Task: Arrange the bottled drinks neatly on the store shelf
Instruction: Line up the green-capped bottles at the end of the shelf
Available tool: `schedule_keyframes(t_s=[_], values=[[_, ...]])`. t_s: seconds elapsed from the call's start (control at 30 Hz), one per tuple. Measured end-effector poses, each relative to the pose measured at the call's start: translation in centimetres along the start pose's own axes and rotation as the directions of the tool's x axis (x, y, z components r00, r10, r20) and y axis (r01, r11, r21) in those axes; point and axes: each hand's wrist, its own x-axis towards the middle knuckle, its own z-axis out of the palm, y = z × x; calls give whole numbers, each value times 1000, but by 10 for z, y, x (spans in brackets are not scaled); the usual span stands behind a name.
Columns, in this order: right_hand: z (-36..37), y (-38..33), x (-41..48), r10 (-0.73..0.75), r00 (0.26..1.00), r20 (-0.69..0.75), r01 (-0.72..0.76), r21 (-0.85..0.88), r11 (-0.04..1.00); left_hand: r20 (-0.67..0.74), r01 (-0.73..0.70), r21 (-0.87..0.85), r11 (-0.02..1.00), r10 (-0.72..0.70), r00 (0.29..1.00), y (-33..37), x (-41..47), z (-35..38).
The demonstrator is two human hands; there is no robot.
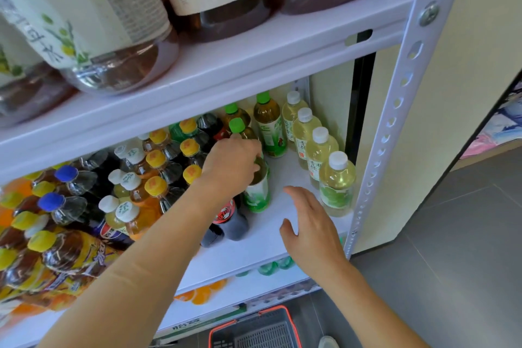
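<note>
Two hands over shelf (pixel 254 248). Grips green-capped bottle (pixel 257 195) by the shoulder with curled left hand (pixel 231 167). Holds right hand (pixel 310 223) nearer and right of it, loosely spread, empty.

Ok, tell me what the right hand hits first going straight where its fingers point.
The right hand points up the bare strip of shelf; first in line is probably the green-capped tea bottle at the back, though depth is unclear.

The left hand (pixel 231 167) grips a green-capped bottle (pixel 257 193) standing on the white shelf (pixel 285 175). The right hand (pixel 310 224), fingers spread, hovers near a row of white-capped pale bottles (pixel 336 182).
</note>
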Motion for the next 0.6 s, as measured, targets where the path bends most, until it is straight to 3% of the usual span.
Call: schedule_keyframes(t_s=[0.1, 0.17, 0.27, 0.33, 0.4, 0.47, 0.6], values=[[1, 8, -3, 68, 994, 87, -76, 101, 992, -194, -79, -26, 997, 73, 978, 7, -25, -1], [-4, 9, -5, 42, 993, 109, -62, 187, 980, -395, -119, -147, 982, 52, 917, 9, -45, -2], [-17, 7, -13, 54, 993, 104, -84, 307, 948, -532, -146, -510, 848, -177, 828, 6, -68, -16], [-28, 2, -22, 39, 998, 40, -50, 314, 948, -424, -142, -775, 616, -340, 839, 3, -72, -21], [-37, -7, -29, 14, 1000, 20, -19, 324, 946, -278, -168, -942, 291, -397, 875, 1, -72, -24], [-44, -16, -35, 16, 998, 63, -43, 448, 893, -192, -180, -981, 66, -369, 909, -1, -75, -23], [-56, -34, -38, 58, 986, 159, -156, 730, 666, -65, -111, -966, -232, -198, 978, 5, -80, -12]])
